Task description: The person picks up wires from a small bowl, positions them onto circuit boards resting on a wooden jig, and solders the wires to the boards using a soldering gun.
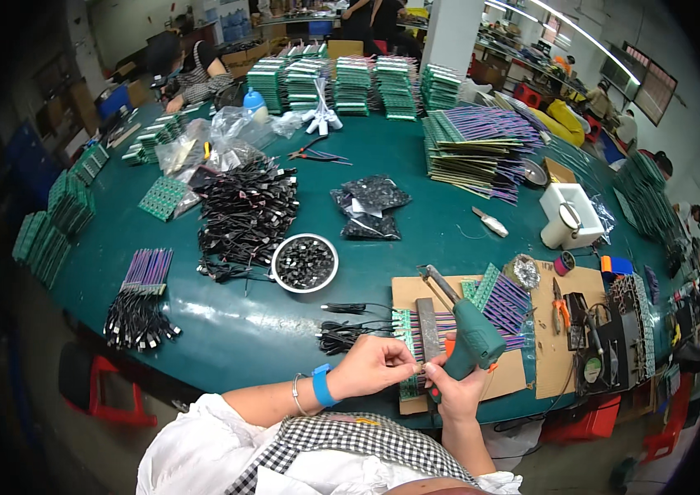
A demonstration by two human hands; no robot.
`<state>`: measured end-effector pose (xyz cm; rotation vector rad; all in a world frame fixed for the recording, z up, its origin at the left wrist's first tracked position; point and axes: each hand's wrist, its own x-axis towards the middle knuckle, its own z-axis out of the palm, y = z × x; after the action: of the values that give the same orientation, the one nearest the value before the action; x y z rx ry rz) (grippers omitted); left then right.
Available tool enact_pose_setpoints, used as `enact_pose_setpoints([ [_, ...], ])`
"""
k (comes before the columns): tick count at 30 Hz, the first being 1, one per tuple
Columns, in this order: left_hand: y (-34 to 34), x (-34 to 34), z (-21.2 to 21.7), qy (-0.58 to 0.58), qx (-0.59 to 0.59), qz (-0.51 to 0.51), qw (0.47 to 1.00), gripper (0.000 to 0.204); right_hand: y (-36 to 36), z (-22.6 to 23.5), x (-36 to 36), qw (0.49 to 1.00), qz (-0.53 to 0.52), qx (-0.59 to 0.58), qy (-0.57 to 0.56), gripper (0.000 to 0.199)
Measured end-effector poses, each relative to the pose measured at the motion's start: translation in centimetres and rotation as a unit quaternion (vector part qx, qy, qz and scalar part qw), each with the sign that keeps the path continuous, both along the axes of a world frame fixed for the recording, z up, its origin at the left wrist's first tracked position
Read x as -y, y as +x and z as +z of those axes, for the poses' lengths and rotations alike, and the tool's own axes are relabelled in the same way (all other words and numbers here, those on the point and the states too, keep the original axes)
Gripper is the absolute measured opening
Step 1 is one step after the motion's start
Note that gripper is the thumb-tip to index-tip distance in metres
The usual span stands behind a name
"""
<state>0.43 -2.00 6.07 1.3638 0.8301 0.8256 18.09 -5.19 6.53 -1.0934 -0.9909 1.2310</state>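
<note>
My left hand [376,365], a blue band and a bracelet on its wrist, is closed in a pinch. Whatever lies between its fingertips is too small to name. Touching those fingertips is the thumb of my right hand [459,392], whose fingers are closed at the handle of a green hot glue gun [478,332]. The gun's nozzle points up and left. Under both hands, green circuit boards [405,330] with black cables [342,338] lie on a cardboard sheet [406,290]. A grey metal bar [428,326] rests across the boards.
A bowl of small black connectors [306,264] stands beside a heap of black cables [247,210]. Pliers [560,309] and a black soldering stand [593,330] lie to the right. Stacked boards [478,148], a white container [571,214] and bagged parts [371,202] occupy the green table [399,161].
</note>
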Motion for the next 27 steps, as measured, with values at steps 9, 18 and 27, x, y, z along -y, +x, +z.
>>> enact_pose_setpoints([
  [9, 0.2, -0.7, 0.7, 0.049, -0.068, -0.024, 0.996, 0.010, 0.2, -1.1, -0.2, 0.997, -0.053, 0.029, 0.046, 0.047],
  [18, -0.2, -2.7, -1.2, 0.176, -0.275, 0.075, 0.942, 0.010, 4.7, -0.2, 1.0, 0.999, -0.046, -0.015, 0.022, 0.054],
  [27, 1.7, -2.3, -2.9, 0.197, -0.323, 0.097, 0.921, 0.010, 8.2, -1.4, 5.8, 0.999, -0.030, -0.030, 0.011, 0.061],
])
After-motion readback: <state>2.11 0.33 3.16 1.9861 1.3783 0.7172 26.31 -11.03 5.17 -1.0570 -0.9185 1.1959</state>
